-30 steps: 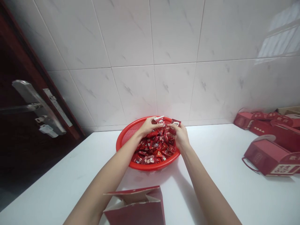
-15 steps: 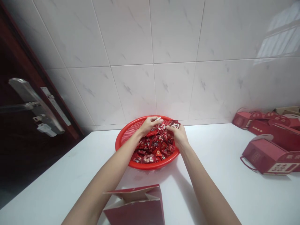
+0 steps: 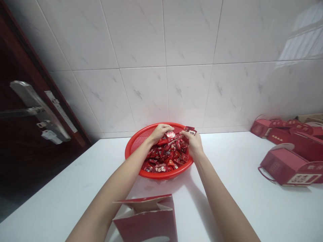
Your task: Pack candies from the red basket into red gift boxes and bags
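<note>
Over the back of a red plastic basket (image 3: 130,148), my left hand (image 3: 159,132) is closed, its fingertips on a round red-and-white wrapped candy (image 3: 171,134). My right hand (image 3: 194,143), at the basket's right rim, pinches a dark red candy packet (image 3: 191,130) with white lettering. A thin white stick (image 3: 174,141) lies between the hands, its right end close to my right fingertips; I cannot tell whether they grip it. Many red wrapped candies (image 3: 160,168) fill the basket below. An upright red paper box (image 3: 148,223) with its top open stands between my forearms.
Several closed red handled boxes (image 3: 285,164) sit at the right of the white table (image 3: 224,161). A tiled wall (image 3: 143,97) rises behind the basket. At the left is a dark door with a metal handle (image 3: 37,111) and hanging keys.
The white stick has gone from my left fingertips to lower down, nearer my right hand. Both hands remain over the basket, and the packet in my right hand has tilted slightly.
</note>
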`<state>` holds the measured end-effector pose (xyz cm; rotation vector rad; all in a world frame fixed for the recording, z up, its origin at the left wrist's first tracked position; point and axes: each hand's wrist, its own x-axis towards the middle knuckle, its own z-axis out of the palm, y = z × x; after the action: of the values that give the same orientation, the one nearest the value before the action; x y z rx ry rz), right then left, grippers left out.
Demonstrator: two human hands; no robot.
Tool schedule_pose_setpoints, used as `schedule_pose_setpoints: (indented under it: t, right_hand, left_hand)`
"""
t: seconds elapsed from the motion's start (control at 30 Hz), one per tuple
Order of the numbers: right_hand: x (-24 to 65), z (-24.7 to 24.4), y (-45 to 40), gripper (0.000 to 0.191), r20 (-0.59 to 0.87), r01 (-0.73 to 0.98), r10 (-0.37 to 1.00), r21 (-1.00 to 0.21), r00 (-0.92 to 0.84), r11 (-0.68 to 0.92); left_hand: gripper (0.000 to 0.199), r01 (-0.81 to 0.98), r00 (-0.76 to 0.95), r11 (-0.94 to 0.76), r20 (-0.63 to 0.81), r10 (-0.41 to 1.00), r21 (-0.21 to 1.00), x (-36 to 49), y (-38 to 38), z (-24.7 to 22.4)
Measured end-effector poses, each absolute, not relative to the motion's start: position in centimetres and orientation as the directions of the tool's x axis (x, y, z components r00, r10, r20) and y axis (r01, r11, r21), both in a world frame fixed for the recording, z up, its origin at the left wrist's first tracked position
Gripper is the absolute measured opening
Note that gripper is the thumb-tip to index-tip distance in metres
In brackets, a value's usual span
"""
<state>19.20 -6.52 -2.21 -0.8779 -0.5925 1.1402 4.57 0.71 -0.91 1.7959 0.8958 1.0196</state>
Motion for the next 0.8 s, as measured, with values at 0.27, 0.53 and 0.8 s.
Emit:
schedule_pose_setpoints:
  t: [0.27, 0.53, 0.8]
  right_hand:
    - [19.2, -1.8, -6.5, 0.008, -0.056, -0.564, 0.938, -0.811, 0.342, 0.158]
    - [19.2, -1.9, -6.0, 0.012, -0.097, -0.605, 0.941, -0.786, 0.325, 0.128]
    - [19.2, -2.0, -5.8, 0.013, -0.098, -0.607, 0.944, -0.785, 0.315, 0.121]
  left_hand:
    - [0.015, 0.713, 0.281, -0.368, 0.238, 0.93, 0.596, 3.1, 1.5, -2.1]
    - [0.018, 0.661, 0.715, -0.643, -0.066, 0.696, 0.387, 5.2, 0.1, -2.3]
    - [0.016, 0.695, 0.716, -0.648, -0.222, 0.662, 0.31, 6.8, -0.1, -3.9]
